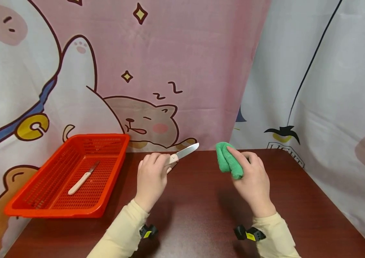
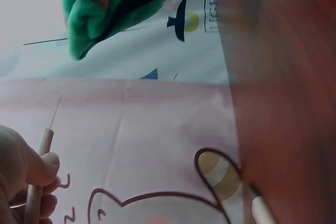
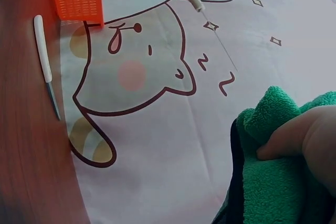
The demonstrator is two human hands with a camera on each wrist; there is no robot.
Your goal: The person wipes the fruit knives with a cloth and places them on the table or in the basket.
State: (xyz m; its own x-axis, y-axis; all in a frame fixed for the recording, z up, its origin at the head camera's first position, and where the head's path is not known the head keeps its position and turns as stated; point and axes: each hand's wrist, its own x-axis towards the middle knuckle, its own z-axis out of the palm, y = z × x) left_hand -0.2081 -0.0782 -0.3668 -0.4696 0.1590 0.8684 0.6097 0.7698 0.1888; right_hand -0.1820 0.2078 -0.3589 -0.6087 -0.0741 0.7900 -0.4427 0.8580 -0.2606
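Observation:
My left hand (image 1: 151,175) grips a small knife (image 1: 187,151) by its cream handle. The blade points up and to the right, above the table. In my right hand (image 1: 256,179) is a folded green towel (image 1: 227,161), pinched between thumb and fingers; its dark underside shows in the left wrist view. Knife and towel are held apart, with a gap between them. A second pale-handled knife (image 3: 43,51) lies on the table, mostly hidden behind my left hand in the head view. Another such knife (image 1: 80,183) lies inside the basket.
An orange-red plastic basket (image 1: 115,179) with perforated walls stands at the left of the dark brown table (image 1: 195,222). Behind the table hangs a printed cartoon curtain (image 1: 182,64). A whitish curtain (image 1: 340,89) runs along the right side.

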